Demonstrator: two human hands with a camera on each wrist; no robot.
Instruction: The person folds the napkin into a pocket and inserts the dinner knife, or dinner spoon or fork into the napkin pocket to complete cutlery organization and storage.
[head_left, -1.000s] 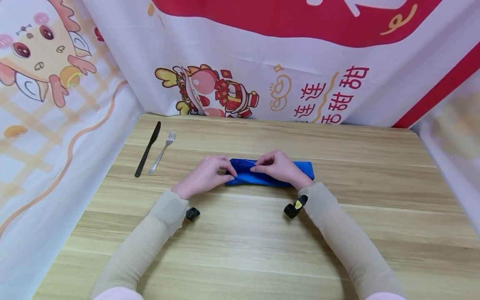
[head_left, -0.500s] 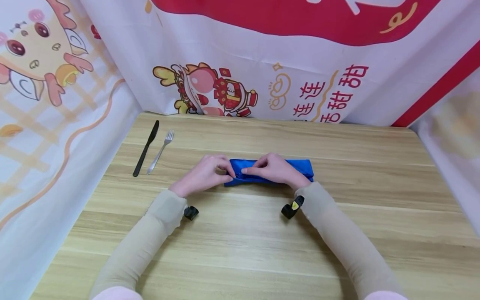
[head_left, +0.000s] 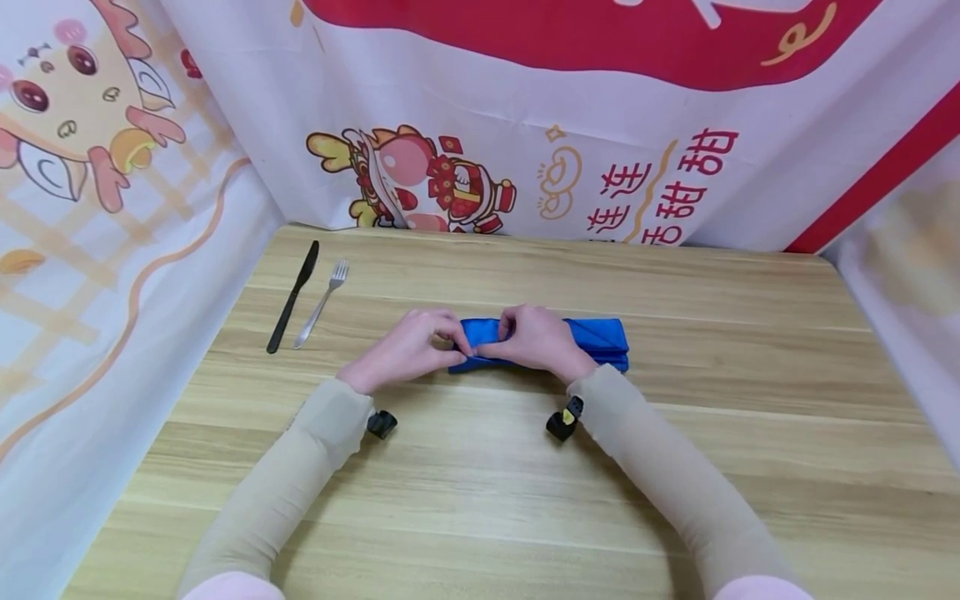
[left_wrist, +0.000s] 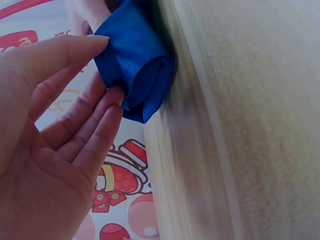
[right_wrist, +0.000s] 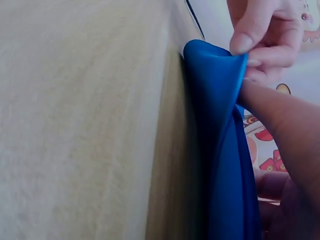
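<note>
A blue cloth napkin point(head_left: 597, 335), folded into a long flat strip, lies across the middle of the table. My left hand point(head_left: 411, 346) pinches its left end between thumb and fingers. In the left wrist view that end of the napkin point(left_wrist: 142, 57) shows rolled-over layers. Just to the right, my right hand point(head_left: 538, 337) lies over the strip and grips its upper fold, the thumb reaching left close to the left fingertips. From the right wrist the raised fold of the napkin point(right_wrist: 212, 90) is visible; part of the right thumb's tip is hidden.
A black knife point(head_left: 292, 297) and a silver fork point(head_left: 322, 303) lie side by side at the table's left. Printed curtains point(head_left: 480, 108) hang along the table's back edge and both sides. The wooden table point(head_left: 480, 500) extends in front of the hands.
My right hand has slid left along the napkin toward the left hand, smoothing or turning its top layer so more of the right end shows. The left hand keeps its pinch.
</note>
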